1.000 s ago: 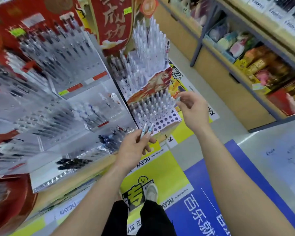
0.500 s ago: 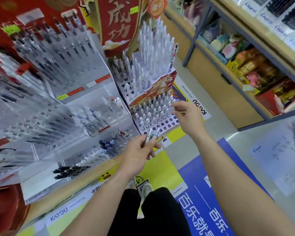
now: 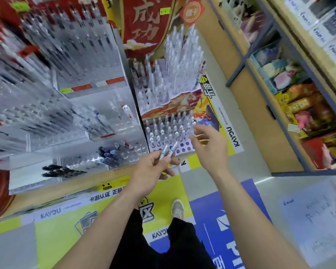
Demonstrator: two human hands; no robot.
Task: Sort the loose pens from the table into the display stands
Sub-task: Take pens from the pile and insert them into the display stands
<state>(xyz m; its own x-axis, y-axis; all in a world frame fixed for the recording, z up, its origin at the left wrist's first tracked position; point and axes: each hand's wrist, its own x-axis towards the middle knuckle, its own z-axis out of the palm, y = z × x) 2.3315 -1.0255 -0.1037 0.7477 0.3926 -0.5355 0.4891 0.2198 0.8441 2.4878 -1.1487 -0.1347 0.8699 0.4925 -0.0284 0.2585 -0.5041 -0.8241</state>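
My left hand (image 3: 151, 171) grips two clear pens (image 3: 168, 151) with pale blue bands, their tips pointing up toward the stand. The tiered display stand (image 3: 184, 147) has a white base full of round holes; many clear pens stand in its lower rows and its upper tier (image 3: 178, 61). My right hand (image 3: 209, 146) hovers just right of the lower tier with fingers spread and relaxed, holding nothing. It sits a short way from the two pens in my left hand.
Clear acrylic racks (image 3: 66, 78) packed with pens fill the left side, on a wooden counter edge (image 3: 66, 189). A red banner (image 3: 145, 24) rises behind the stand. Shelves of packaged goods (image 3: 299, 105) line the right. My shoe (image 3: 177, 208) stands on the floor stickers.
My right hand let go of the pen it was setting in the lower tier and drew back with its fingers open. My left hand stayed put with its two pens.
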